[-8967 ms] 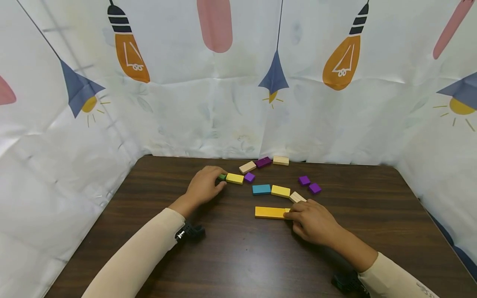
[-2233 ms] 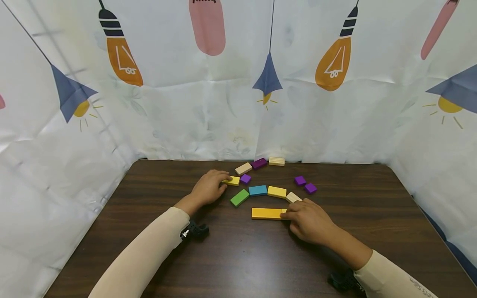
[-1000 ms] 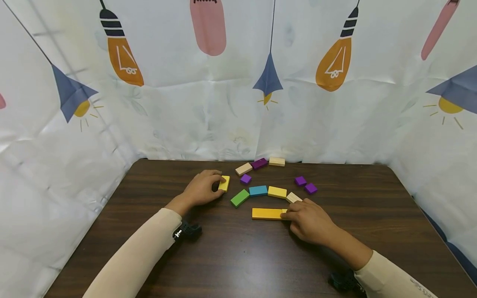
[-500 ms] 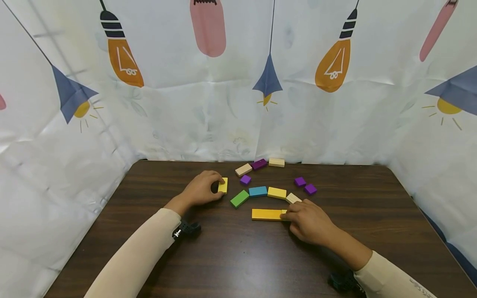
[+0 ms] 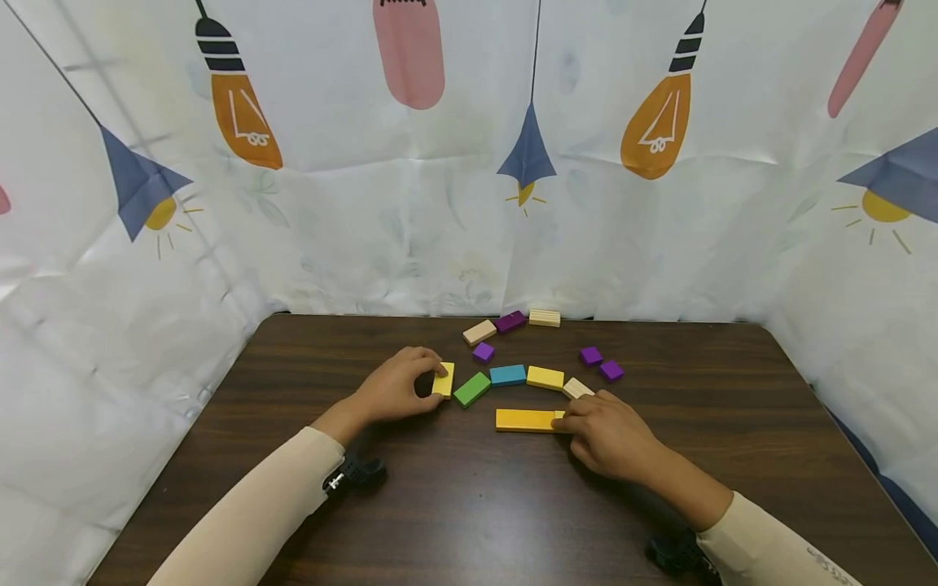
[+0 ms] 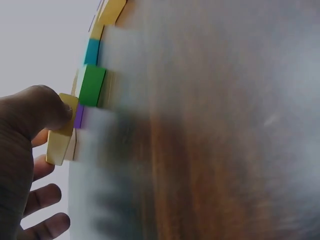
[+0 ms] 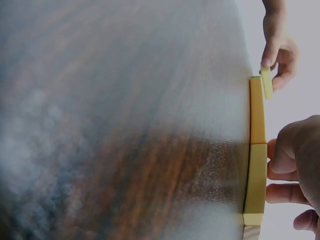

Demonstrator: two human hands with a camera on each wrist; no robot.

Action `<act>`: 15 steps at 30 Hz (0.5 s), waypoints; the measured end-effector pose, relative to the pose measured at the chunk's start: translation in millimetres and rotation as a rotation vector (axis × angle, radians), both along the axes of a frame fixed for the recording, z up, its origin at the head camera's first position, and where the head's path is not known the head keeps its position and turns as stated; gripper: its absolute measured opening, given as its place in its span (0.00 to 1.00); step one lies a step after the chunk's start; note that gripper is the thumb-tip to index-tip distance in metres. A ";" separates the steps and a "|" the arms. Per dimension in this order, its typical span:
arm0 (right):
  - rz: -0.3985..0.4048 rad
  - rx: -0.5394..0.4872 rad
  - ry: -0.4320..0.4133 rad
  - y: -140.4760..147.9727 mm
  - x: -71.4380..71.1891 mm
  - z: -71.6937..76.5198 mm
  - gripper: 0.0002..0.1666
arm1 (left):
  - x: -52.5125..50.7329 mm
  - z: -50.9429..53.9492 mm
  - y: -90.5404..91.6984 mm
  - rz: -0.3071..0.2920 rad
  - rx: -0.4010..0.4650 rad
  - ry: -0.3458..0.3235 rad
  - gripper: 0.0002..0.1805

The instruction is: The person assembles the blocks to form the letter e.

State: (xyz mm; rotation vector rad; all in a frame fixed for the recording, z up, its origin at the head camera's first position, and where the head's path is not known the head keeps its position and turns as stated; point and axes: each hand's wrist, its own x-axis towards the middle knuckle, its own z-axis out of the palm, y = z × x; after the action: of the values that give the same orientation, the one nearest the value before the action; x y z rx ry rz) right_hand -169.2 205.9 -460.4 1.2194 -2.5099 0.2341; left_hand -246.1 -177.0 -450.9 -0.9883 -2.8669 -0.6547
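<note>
The left hand (image 5: pixel 401 386) pinches a small yellow block (image 5: pixel 443 381) between thumb and fingers, left of centre in the head view, just beside a green block (image 5: pixel 472 390). The right hand (image 5: pixel 611 435), right of centre, is loose, its fingertips resting on a pale-yellow block (image 7: pixel 256 177) that lies end to end with an orange block (image 5: pixel 523 421). Above these, a blue block (image 5: pixel 508 375), a second yellow block (image 5: pixel 545 378) and a wooden block (image 5: pixel 577 389) continue the curve from the green one. Two purple blocks (image 5: pixel 611 370) lie farther right on the table (image 5: pixel 454 521).
</note>
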 end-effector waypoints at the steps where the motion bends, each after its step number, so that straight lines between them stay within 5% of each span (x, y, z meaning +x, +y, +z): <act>1: 0.000 0.000 0.001 -0.1 -0.1 -0.1 0.17 | 2.6 0.1 0.3 -0.009 -0.001 0.002 0.19; 15: 0.000 -0.005 0.006 0.0 -0.5 -1.7 0.18 | 36.2 -1.7 -0.6 -0.086 0.026 -0.009 0.18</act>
State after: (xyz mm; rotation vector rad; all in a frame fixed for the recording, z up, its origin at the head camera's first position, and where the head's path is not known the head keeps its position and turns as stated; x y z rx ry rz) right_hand -169.7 205.9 -462.1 1.2163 -2.5025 0.2359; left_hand -209.9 -177.6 -452.6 -1.1131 -2.8295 -0.7020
